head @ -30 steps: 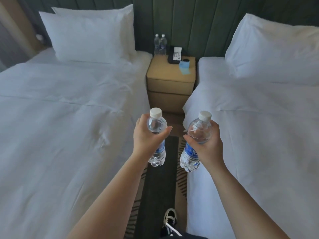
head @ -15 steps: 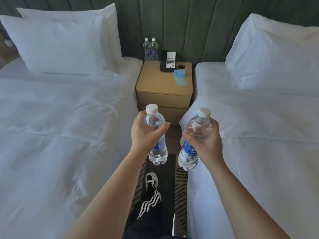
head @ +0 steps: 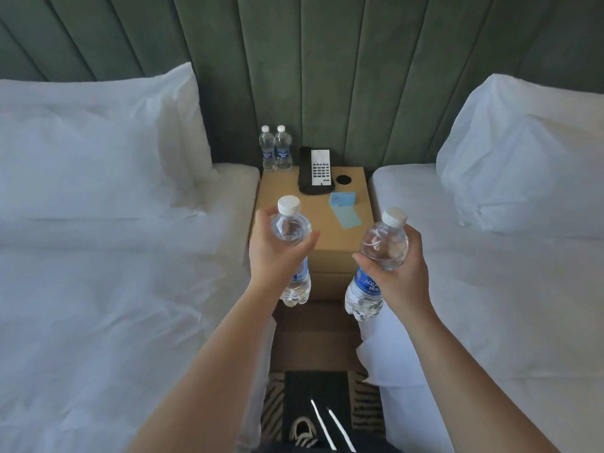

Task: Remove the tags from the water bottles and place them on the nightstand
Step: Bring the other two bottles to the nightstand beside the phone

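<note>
My left hand [head: 276, 253] grips a clear water bottle [head: 291, 223] with a white cap and blue label, held upright over the front left of the wooden nightstand [head: 330, 237]. My right hand [head: 402, 273] holds a second, similar bottle [head: 380, 246], tilted slightly, in front of the nightstand's right front corner. Both bottles hang in the air, a little apart from each other. No tag shows on either neck. Two more small bottles [head: 275, 148] stand together at the nightstand's back left corner.
A black telephone [head: 316, 171] with a white keypad lies at the back of the nightstand, a round black disc [head: 343, 180] to its right, a blue card [head: 344, 209] in front. White beds [head: 98, 289] with pillows flank the narrow aisle. A patterned rug [head: 313, 397] covers the floor.
I have moved forward between the beds, so the nightstand is much nearer. Both hands still hold their bottles, which now hover at the nightstand's front edge.
</note>
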`<move>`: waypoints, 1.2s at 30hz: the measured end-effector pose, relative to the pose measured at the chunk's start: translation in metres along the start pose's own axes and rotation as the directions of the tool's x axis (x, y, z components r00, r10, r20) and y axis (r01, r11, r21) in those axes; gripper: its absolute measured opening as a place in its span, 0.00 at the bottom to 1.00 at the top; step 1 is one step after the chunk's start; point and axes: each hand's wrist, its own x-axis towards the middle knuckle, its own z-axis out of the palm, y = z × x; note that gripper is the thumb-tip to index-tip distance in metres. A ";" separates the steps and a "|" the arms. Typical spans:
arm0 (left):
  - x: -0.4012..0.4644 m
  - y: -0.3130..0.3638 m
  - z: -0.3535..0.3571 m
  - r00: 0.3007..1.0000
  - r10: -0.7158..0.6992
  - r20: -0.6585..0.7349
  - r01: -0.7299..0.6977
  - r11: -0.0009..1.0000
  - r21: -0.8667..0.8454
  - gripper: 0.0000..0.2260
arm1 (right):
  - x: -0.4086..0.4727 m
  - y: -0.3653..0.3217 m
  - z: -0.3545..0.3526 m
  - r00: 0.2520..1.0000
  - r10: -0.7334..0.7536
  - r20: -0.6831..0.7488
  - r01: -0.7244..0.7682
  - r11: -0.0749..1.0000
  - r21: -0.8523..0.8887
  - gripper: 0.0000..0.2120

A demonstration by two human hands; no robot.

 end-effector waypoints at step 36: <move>0.542 -0.094 0.366 0.912 -0.099 0.398 0.030 0.984 0.175 0.22 | 0.602 0.213 0.118 0.973 0.209 0.102 -0.199 0.974 -0.105 0.32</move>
